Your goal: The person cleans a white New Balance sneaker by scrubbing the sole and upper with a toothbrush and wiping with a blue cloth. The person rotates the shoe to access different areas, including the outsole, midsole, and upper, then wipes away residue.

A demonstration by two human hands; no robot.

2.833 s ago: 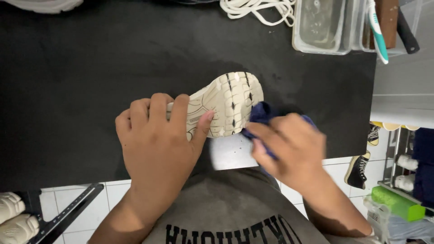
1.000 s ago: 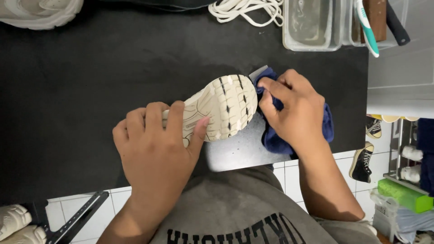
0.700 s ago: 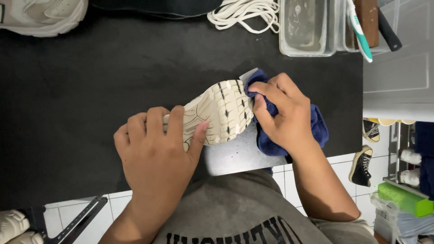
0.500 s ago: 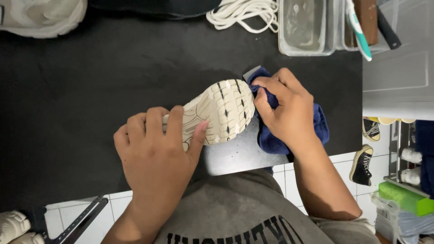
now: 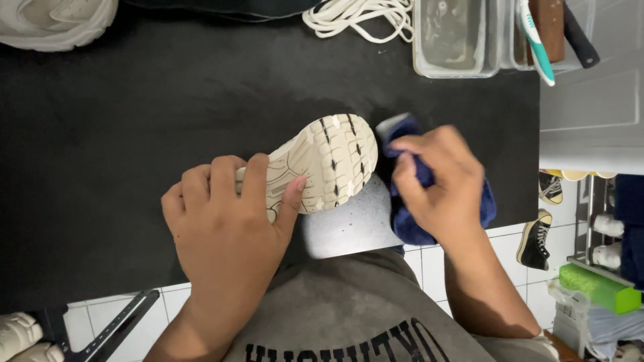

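A cream shoe (image 5: 329, 161) lies sole-up on the black mat (image 5: 134, 134) in the head view. My left hand (image 5: 225, 218) grips its heel half, fingers over the far edge and thumb on the sole. My right hand (image 5: 439, 184) is bunched around a dark blue cloth (image 5: 483, 204) just right of the shoe's toe; the hand is motion-blurred. A small gap shows between cloth and toe. The cloth's lower part rests on a grey speckled pad (image 5: 349, 224) at the mat's near edge.
White laces (image 5: 355, 13) lie at the top. Clear plastic tubs (image 5: 459, 37) hold murky water, a teal toothbrush (image 5: 540, 43) and a brush. Another pale shoe (image 5: 57, 20) sits top left. Below right are tiled floor, dark sneakers (image 5: 533, 241) and a shelf.
My right hand with the cloth went from below the toe up to its tip, rubbed there, and now sits slightly off to the right. My left hand kept its hold on the shoe.
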